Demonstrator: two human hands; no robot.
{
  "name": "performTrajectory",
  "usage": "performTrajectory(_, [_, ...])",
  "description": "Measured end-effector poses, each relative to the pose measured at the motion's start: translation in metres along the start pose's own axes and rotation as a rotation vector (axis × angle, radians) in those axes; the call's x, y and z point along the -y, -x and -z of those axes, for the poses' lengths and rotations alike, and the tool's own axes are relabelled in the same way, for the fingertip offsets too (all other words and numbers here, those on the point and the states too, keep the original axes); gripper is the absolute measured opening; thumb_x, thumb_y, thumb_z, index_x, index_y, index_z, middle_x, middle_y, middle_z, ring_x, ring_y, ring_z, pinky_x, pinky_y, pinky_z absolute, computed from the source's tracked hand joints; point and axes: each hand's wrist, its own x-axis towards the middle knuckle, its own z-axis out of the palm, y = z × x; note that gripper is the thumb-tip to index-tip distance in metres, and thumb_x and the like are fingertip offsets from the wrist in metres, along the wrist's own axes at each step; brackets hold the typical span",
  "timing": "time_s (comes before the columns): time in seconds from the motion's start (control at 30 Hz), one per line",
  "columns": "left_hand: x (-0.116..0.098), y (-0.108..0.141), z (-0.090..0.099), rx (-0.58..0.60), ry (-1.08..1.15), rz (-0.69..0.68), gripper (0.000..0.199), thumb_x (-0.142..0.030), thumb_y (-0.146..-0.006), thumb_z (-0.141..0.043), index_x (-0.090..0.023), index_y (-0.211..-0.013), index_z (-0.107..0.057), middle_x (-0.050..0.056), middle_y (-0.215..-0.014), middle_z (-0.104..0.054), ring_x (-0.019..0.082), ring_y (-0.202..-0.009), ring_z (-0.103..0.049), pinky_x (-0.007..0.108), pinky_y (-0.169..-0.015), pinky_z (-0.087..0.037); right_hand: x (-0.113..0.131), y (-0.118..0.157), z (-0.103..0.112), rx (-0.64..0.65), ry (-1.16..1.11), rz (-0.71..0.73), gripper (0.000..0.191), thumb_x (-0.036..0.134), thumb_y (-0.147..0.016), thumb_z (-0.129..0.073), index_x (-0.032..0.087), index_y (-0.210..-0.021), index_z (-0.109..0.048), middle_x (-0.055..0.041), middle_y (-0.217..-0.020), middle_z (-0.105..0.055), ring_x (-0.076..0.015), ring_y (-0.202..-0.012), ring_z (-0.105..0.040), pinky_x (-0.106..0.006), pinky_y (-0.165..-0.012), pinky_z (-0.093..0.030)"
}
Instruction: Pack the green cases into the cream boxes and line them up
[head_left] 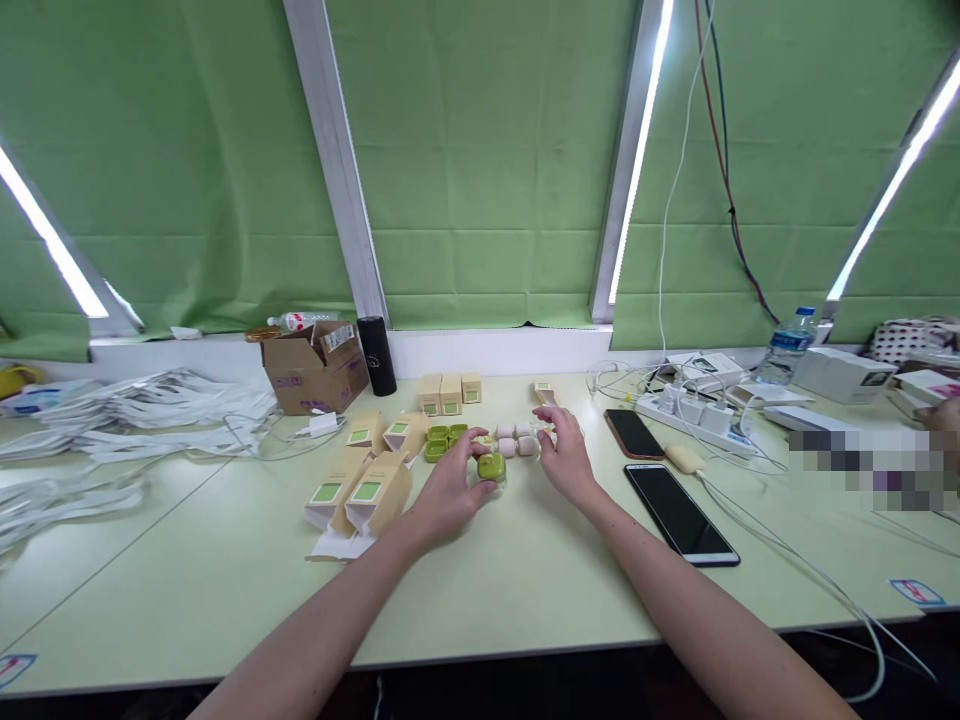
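Note:
My left hand [455, 488] holds a small rounded green case [491, 466] between thumb and fingers, with a bit of clear wrapping showing at its edge. Several more green cases [437, 450] sit just beyond that hand. My right hand [566, 458] is beside several pale pink cases [507, 447], thumb and fingers apart; whether its fingertips touch anything small is unclear. Left of my left hand stand open tan cartons [381, 492] with green labels and white flaps. Small closed tan boxes [451, 393] line up farther back, and one narrow tan box [544, 393] lies beyond my right hand.
Two phones [681, 514] [634, 434] lie at right, near a cream charging device [685, 459] and a cabled power strip [697, 424]. A cardboard box [315, 368] and black cylinder [376, 356] stand at back left. White strips [150, 415] cover the far left. Someone's hand [943, 425] appears far right.

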Motion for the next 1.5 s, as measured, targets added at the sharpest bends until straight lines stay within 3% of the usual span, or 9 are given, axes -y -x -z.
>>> performTrajectory(0.33, [-0.008, 0.001, 0.004, 0.126, -0.152, 0.033, 0.063, -0.026, -0.078, -0.076, -0.023, -0.136, -0.051, 0.01, -0.121, -0.07, 0.034, -0.113, -0.065, 0.049, -0.099, -0.048, -0.017, -0.034, 0.02, 0.088, 0.561, -0.276, 0.039, 0.02, -0.1, -0.043, 0.02, -0.131, -0.067, -0.0138, -0.135, -0.067, -0.0332, -0.121, -0.058, -0.044, -0.101, -0.041])
performTrajectory(0.43, [-0.009, 0.001, 0.003, 0.134, -0.173, 0.021, 0.061, -0.026, -0.078, -0.076, -0.023, -0.135, -0.053, 0.01, -0.12, -0.07, 0.034, -0.114, -0.064, 0.049, -0.099, -0.048, -0.02, -0.05, 0.024, 0.202, 0.712, -0.284, 0.044, 0.022, -0.101, -0.041, 0.021, -0.139, -0.063, -0.015, -0.141, -0.064, -0.0338, -0.127, -0.053, -0.044, -0.104, -0.038])
performTrajectory(0.5, [-0.009, 0.0, 0.003, 0.14, -0.183, 0.015, 0.059, -0.026, -0.078, -0.076, -0.023, -0.133, -0.054, 0.01, -0.12, -0.07, 0.034, -0.114, -0.064, 0.049, -0.099, -0.049, -0.023, -0.062, 0.026, 0.355, 0.821, -0.277, 0.045, 0.025, -0.103, -0.039, 0.022, -0.141, -0.063, -0.0157, -0.145, -0.061, -0.0347, -0.134, -0.048, -0.046, -0.108, -0.033])
performTrajectory(0.7, [-0.009, 0.0, 0.003, 0.15, -0.241, -0.006, 0.058, -0.028, -0.08, -0.075, -0.024, -0.134, -0.055, 0.011, -0.119, -0.07, 0.036, -0.115, -0.063, 0.05, -0.099, -0.049, -0.036, -0.096, 0.016, 0.552, 0.856, -0.359, 0.047, 0.038, -0.103, -0.039, 0.023, -0.133, -0.071, -0.0171, -0.138, -0.066, -0.0382, -0.136, -0.044, -0.051, -0.11, -0.028])
performTrajectory(0.87, [-0.013, 0.0, 0.005, 0.147, -0.277, -0.063, 0.059, -0.027, -0.08, -0.077, -0.022, -0.134, -0.055, 0.011, -0.12, -0.071, 0.034, -0.115, -0.062, 0.051, -0.104, -0.046, -0.042, -0.11, 0.002, 0.672, 0.855, -0.438, 0.055, 0.044, -0.106, -0.026, 0.031, -0.144, -0.064, -0.0123, -0.144, -0.065, -0.0375, -0.14, -0.042, -0.054, -0.111, -0.026])
performTrajectory(0.97, [-0.015, 0.002, 0.007, 0.107, -0.263, -0.119, 0.051, -0.033, -0.087, -0.071, -0.022, -0.134, -0.054, 0.011, -0.128, -0.069, 0.033, -0.118, -0.061, 0.052, -0.108, -0.043, -0.042, -0.114, -0.002, 0.719, 0.836, -0.473, 0.055, 0.045, -0.106, -0.025, 0.037, -0.147, -0.059, -0.0065, -0.148, -0.064, -0.0366, -0.142, -0.042, -0.054, -0.112, -0.027])
performTrajectory(1.17, [-0.014, 0.004, 0.008, -0.048, -0.223, -0.168, 0.033, -0.035, -0.097, -0.058, -0.024, -0.128, -0.058, 0.009, -0.125, -0.069, 0.028, -0.114, -0.062, 0.046, -0.104, -0.045, -0.047, -0.113, -0.003, 0.693, 0.807, -0.514, 0.064, 0.052, -0.107, -0.016, 0.029, -0.149, -0.059, -0.0104, -0.15, -0.062, -0.0371, -0.144, -0.042, -0.056, -0.114, -0.028])
performTrajectory(1.33, [-0.006, -0.002, 0.005, -0.153, -0.186, -0.152, 0.024, -0.035, -0.099, -0.054, -0.025, -0.12, -0.061, 0.007, -0.118, -0.071, 0.026, -0.109, -0.063, 0.046, -0.106, -0.043, -0.044, -0.107, -0.002, 0.551, 0.801, -0.449, 0.062, 0.049, -0.109, -0.018, 0.021, -0.147, -0.057, -0.0152, -0.143, -0.064, -0.0363, -0.14, -0.048, -0.053, -0.112, -0.032])
performTrajectory(1.5, [-0.002, -0.007, 0.005, -0.283, -0.077, -0.096, 0.025, -0.039, -0.102, -0.051, -0.024, -0.119, -0.062, 0.009, -0.119, -0.071, 0.026, -0.11, -0.065, 0.047, -0.106, -0.047, -0.02, -0.1, 0.001, 0.359, 0.806, -0.308, 0.06, 0.039, -0.11, -0.017, 0.014, -0.16, -0.038, -0.0185, -0.164, -0.043, -0.0343, -0.147, -0.039, -0.053, -0.117, -0.027])
